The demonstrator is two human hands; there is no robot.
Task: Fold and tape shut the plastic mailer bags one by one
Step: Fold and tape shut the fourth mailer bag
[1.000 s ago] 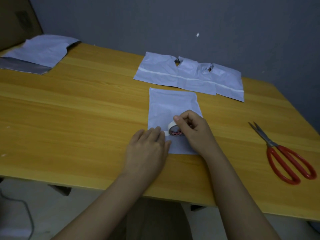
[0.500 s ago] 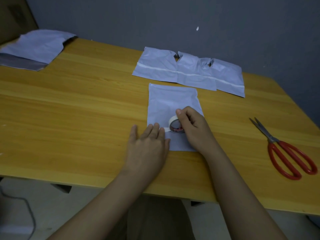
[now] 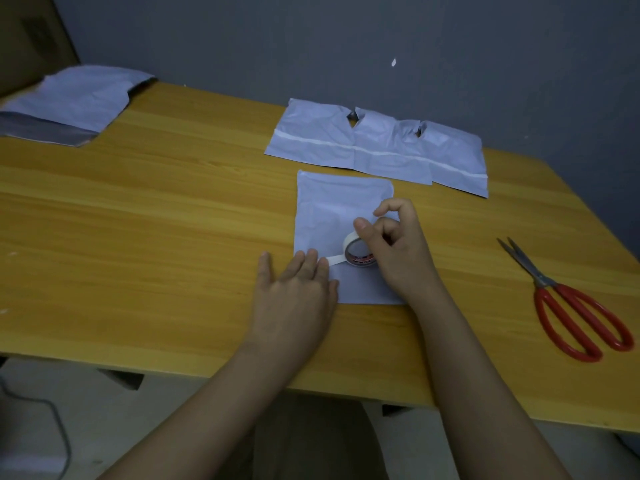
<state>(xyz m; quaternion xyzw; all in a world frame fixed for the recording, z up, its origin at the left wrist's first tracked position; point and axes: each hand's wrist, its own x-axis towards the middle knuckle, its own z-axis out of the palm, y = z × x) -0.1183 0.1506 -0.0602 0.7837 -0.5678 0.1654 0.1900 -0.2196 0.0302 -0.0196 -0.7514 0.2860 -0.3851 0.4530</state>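
A pale folded mailer bag (image 3: 332, 209) lies flat near the table's front edge. On it stands a white tape roll (image 3: 356, 252), which my right hand (image 3: 394, 251) grips with thumb and curled fingers. A short strip of tape (image 3: 335, 260) runs left from the roll. My left hand (image 3: 294, 292) lies flat with straight fingers, pressing the strip's end and the bag's left edge. Three taped bags (image 3: 374, 147) lie in a row behind.
Red-handled scissors (image 3: 568, 303) lie on the wooden table (image 3: 138, 220) at the right. A stack of untaped mailer bags (image 3: 69, 102) sits at the back left by a cardboard box (image 3: 31, 36). A grey wall stands behind the table.
My right hand has drawn the roll to the right, so a short strip of tape now shows between the roll and my left fingers. My left hand stays pressed flat.
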